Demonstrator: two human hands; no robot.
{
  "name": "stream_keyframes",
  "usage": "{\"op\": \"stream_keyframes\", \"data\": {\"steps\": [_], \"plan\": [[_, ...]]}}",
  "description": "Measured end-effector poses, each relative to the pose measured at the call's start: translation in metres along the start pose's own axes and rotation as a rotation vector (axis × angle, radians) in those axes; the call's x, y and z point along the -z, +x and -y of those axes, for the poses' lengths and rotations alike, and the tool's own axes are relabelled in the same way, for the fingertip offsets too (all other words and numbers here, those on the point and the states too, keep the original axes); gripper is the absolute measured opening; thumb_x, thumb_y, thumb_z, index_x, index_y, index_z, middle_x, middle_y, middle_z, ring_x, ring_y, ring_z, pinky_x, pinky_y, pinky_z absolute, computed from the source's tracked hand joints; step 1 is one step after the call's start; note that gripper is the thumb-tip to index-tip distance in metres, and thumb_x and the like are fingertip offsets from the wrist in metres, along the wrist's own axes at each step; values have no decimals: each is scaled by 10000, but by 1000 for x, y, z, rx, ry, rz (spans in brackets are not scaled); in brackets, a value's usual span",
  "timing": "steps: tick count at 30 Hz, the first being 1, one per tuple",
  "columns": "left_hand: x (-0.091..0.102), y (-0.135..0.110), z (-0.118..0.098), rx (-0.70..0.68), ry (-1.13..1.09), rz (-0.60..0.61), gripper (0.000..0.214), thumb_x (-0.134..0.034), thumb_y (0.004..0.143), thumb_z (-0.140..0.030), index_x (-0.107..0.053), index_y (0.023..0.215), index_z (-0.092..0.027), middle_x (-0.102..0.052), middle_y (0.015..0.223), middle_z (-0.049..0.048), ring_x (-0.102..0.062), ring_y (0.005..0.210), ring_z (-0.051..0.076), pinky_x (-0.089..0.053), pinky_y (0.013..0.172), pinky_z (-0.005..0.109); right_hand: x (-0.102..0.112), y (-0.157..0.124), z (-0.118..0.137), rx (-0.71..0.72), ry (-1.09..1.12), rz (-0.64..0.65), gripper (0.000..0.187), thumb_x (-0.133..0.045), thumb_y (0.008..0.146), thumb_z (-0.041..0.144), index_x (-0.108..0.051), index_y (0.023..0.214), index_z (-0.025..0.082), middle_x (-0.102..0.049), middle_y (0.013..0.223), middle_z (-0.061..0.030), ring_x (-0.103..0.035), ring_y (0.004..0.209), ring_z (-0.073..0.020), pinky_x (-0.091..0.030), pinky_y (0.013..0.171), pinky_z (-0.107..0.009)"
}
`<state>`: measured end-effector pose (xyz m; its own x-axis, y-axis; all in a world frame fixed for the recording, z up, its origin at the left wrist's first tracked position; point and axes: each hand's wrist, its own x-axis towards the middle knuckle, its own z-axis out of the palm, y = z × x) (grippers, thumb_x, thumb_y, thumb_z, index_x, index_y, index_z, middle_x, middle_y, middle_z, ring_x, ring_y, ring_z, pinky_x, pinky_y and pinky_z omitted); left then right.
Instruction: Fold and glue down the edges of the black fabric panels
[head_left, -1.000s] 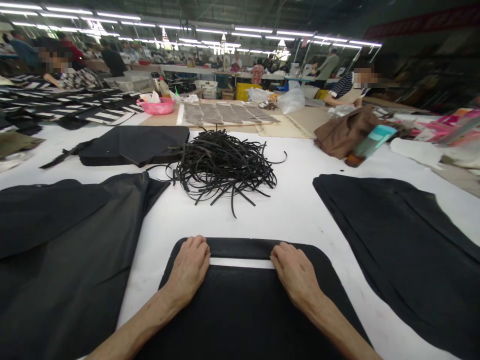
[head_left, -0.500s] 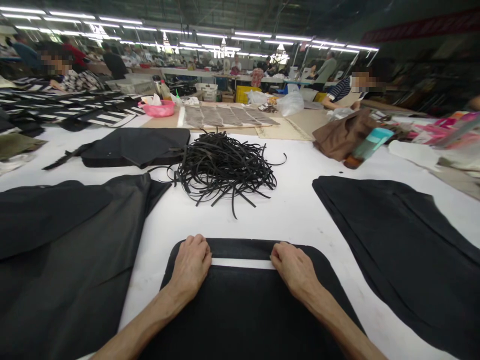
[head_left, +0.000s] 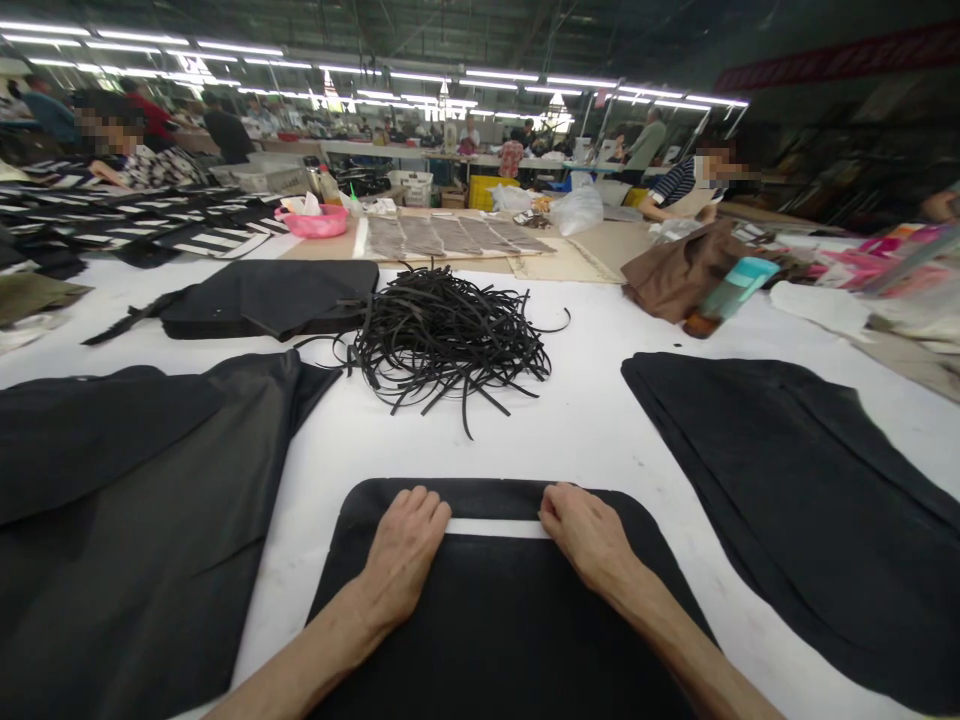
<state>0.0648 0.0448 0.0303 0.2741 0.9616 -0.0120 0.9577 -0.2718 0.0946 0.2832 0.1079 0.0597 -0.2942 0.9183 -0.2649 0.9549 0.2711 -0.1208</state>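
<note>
A black fabric panel [head_left: 487, 630] with rounded far corners lies in front of me. Along its far side runs a black band, and a strip of white tabletop shows between band and panel. My left hand [head_left: 409, 545] rests at the left part of the band, fingers curled down and closed on it. At the band's right part, my right hand [head_left: 585, 530] pinches the same black material. Both sets of fingertips are partly hidden beneath the knuckles. Beyond them sits a tangled heap of narrow black strips [head_left: 450, 340].
Black fabric pieces [head_left: 127, 500] cover the left side, and more black fabric [head_left: 787, 500] lies right. Behind are a black stack [head_left: 270, 300], a pink basket [head_left: 315, 222], a brown cloth [head_left: 667, 272] and a teal-capped bottle [head_left: 731, 295]. Other people work farther back.
My left hand has shifted right along the black band, toward my right hand. The right hand stays in nearly the same place. The white gap between the hands looks shorter.
</note>
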Motion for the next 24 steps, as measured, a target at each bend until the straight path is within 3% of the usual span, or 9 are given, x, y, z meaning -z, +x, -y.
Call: {"op": "stream_keyframes", "data": {"steps": [4,10,17,24], "plan": [[-2,-5,-3,-155,157,57,210,-409,738,-20,-546,847,-137,-541,844,82,-474,784,238,-415,722,378,-1,1,-1,-7,26,6,203,-408,828,158,-591,743,180,-638,821,-52,-573,768,-167,-342,675,-254],[0,-17,-13,-219,311,40,500,-379,714,7,-447,1208,-23,-579,910,144,-529,836,262,-444,774,405,-2,7,-9,-31,102,49,187,-437,778,156,-613,724,189,-649,766,-33,-580,720,-163,-320,604,-250],[-4,-19,-25,-218,426,32,595,-349,730,14,-372,1315,-95,-593,964,132,-552,895,266,-452,841,424,-3,12,-13,-27,127,65,204,-440,763,148,-632,704,178,-663,758,-46,-598,742,-171,-319,609,-252],[-1,-13,-24,-130,300,54,597,-362,724,22,-433,1283,-175,-599,1046,103,-559,980,249,-455,878,418,-5,9,-13,-23,118,41,199,-432,770,149,-620,712,182,-659,766,-42,-597,750,-177,-318,613,-256]]}}
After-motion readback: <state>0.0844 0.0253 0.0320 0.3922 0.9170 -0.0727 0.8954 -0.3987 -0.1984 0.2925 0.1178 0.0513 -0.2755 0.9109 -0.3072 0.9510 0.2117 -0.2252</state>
